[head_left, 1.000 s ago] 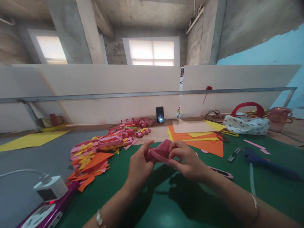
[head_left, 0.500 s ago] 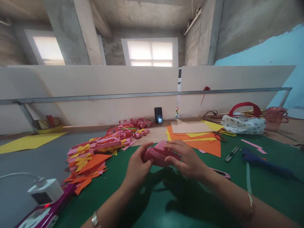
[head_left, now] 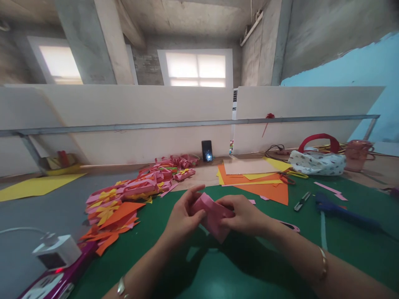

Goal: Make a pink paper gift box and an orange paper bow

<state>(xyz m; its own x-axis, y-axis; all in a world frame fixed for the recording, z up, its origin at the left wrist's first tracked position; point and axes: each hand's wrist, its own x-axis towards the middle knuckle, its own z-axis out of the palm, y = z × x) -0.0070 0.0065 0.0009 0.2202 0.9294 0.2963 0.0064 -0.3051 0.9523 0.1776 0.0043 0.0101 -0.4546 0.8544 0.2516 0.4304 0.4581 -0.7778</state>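
Note:
Between my two hands is a piece of folded pink paper (head_left: pixel 215 218), held above the green mat (head_left: pixel 149 261) with one corner pointing down toward me. My left hand (head_left: pixel 183 211) grips its left side, thumb in front and fingers behind. On the right side, my right hand (head_left: pixel 241 214) pinches the paper between thumb and fingers. Part of the fold is covered by the fingers. Just behind my right hand lies a small pink scrap (head_left: pixel 252 202) on the mat.
Left, a heap of pink, yellow and orange paper pieces (head_left: pixel 131 191); nearer, a power strip (head_left: pixel 56 278). Behind stands a phone (head_left: pixel 207 150). Right: orange sheets (head_left: pixel 274 193), a utility knife (head_left: pixel 302 202), a blue glue gun (head_left: pixel 343 211), a cloth bag (head_left: pixel 318 162) and a pink cup (head_left: pixel 358 155).
The pink paper has turned, so a corner now hangs downward. My right hand has closed from loosely spread fingers into a pinch on it. A small pink scrap has come into sight.

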